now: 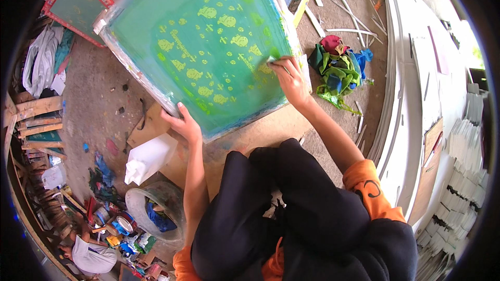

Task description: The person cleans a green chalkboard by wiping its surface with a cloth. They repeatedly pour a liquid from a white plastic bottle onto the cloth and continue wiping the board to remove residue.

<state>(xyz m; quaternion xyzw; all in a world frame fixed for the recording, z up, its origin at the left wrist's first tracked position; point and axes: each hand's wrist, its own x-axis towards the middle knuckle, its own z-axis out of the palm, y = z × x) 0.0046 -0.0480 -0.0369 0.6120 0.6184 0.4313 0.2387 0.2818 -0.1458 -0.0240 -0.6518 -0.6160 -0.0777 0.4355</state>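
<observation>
Head view: green screen [219,52] with pale frame, tilted in the picture, sits ahead of the person's knees, lower end over a brown board [291,117]. Yellow-green animal shapes and small marks across its middle, brighter smears near the edges.

Left hand [185,125] at the screen's lower left edge: thumb up on the rim, fingers along the outer side, rim between them; fingertips partly hidden. Right hand [291,80] over the screen's right side, fingers narrow, pinching a small pale scrap [271,60] at the mesh; material hard to tell, mostly covered by fingers. Dark green smudge just beside the fingertips.

Right of screen: heap of cloths [341,67] on the floor, green, blue, dark red, near the right forearm. White strips [354,18] scattered above it. Long white boards [393,67] farther right, white stack [453,187] beyond.

Left: white container [151,157] near left forearm, tilted. Cloudy tub [136,204] below, lying tipped, blue cloth [160,218] inside. Cans [124,224] and clutter beside it. Red-edged frame [78,8] upper left, wood pieces [41,129] along the left side. Another person [92,255] lower left, pale top, bent over.
</observation>
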